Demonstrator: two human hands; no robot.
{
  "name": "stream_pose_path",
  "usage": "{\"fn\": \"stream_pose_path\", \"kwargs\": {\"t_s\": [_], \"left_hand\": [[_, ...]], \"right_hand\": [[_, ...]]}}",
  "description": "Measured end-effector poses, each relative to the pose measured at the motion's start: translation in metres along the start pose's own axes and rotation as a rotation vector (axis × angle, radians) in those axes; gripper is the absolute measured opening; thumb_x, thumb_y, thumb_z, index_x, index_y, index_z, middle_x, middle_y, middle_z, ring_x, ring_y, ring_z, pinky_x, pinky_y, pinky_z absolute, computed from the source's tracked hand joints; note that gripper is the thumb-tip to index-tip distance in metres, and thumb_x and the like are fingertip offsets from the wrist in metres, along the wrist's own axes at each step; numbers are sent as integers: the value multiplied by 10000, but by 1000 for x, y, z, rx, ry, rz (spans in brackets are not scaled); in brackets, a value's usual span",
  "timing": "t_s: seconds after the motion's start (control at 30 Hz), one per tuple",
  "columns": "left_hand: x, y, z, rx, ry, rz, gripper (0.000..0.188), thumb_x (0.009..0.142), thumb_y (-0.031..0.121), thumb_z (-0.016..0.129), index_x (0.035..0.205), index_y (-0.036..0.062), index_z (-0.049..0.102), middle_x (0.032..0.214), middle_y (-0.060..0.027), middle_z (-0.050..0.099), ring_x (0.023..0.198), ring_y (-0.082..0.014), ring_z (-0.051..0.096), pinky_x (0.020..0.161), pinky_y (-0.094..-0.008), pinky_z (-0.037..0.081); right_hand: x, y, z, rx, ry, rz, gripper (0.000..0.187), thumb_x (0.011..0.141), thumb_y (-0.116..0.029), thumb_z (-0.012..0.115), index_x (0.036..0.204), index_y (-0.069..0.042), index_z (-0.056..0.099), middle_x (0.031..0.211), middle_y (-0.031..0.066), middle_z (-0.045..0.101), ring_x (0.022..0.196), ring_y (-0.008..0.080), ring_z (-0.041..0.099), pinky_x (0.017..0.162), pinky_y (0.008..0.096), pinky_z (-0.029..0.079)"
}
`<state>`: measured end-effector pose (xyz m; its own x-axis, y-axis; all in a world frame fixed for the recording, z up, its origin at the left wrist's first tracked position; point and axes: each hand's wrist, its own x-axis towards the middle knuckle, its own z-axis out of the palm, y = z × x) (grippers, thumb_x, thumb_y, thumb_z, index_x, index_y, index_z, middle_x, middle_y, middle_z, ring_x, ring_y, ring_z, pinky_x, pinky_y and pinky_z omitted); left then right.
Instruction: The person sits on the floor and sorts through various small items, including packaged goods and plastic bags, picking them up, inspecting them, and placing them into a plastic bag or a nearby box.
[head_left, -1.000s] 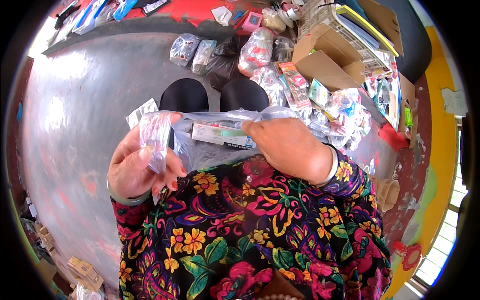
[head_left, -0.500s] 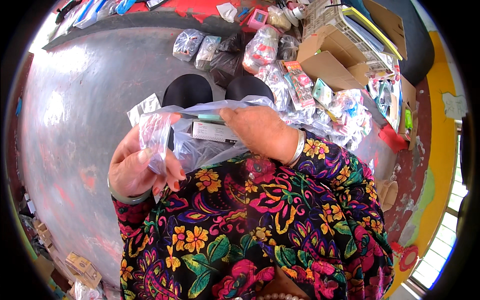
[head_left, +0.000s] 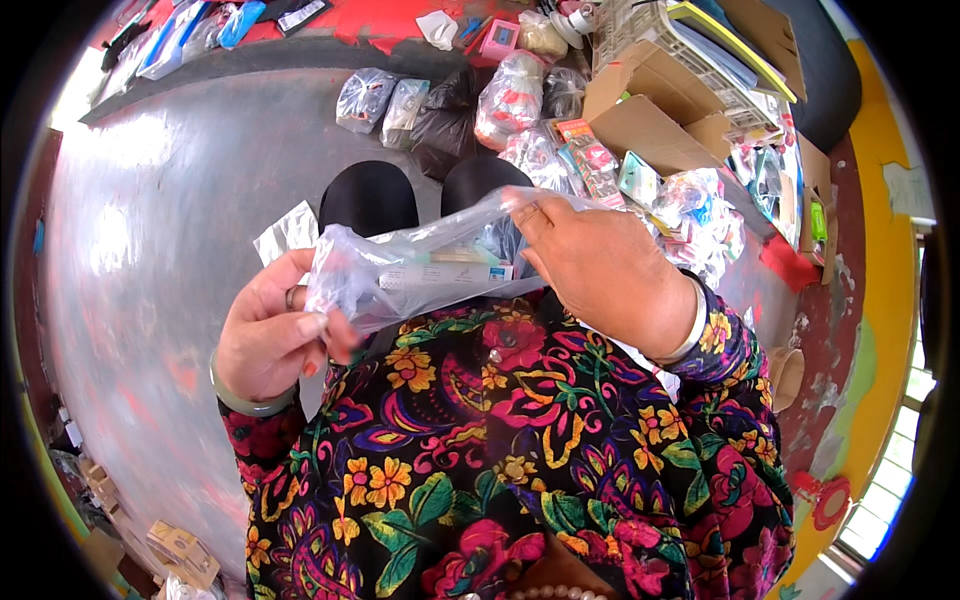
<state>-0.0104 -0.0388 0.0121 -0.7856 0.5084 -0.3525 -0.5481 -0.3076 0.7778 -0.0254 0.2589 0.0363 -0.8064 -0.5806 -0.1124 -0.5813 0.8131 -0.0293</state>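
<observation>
A thin clear plastic bag (head_left: 350, 255) is stretched between my two hands over my lap. My left hand (head_left: 270, 325) pinches the gathered left end of the bag. The right-hand end is gripped by my right hand (head_left: 615, 270), its fingers curled over the upper rim. Inside the bag lies a narrow white box (head_left: 435, 275) with small print, seen partly through the film. Something pale greenish shows behind the box, too blurred to name.
My dark knees (head_left: 370, 195) are just beyond the bag, beside a white packet (head_left: 288, 232) on the left. Filled plastic bags (head_left: 515, 100) and a black bag (head_left: 445, 115) lie ahead. An open cardboard box (head_left: 650, 110) stands at the far right, near wrapped goods (head_left: 695, 215).
My right hand has moved right and away from the box, pulling the bag wider. Film now covers more of the white box. My left hand has shifted only slightly.
</observation>
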Motion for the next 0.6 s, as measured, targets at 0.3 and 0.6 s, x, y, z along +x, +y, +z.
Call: {"fn": "stream_pose_path", "kwargs": {"t_s": [0.3, 0.6], "left_hand": [[4, 5, 18, 89, -143, -63, 125, 802, 19, 514, 886, -61, 561, 625, -144, 591, 476, -150, 553, 402, -213, 420], [24, -1, 12, -143, -152, 117, 334, 860, 159, 471, 1058, -110, 492, 586, -156, 570, 429, -160, 526, 343, -215, 378]], "right_hand": [[8, 14, 14, 105, 95, -72, 247, 694, -32, 510, 937, -2, 540, 828, 131, 543, 718, 265, 590, 575, 341, 474], [19, 14, 18, 165, 80, -142, 129, 674, -45, 544, 801, -20, 545, 781, 116, 548, 744, 272, 578, 626, 352, 476]]}}
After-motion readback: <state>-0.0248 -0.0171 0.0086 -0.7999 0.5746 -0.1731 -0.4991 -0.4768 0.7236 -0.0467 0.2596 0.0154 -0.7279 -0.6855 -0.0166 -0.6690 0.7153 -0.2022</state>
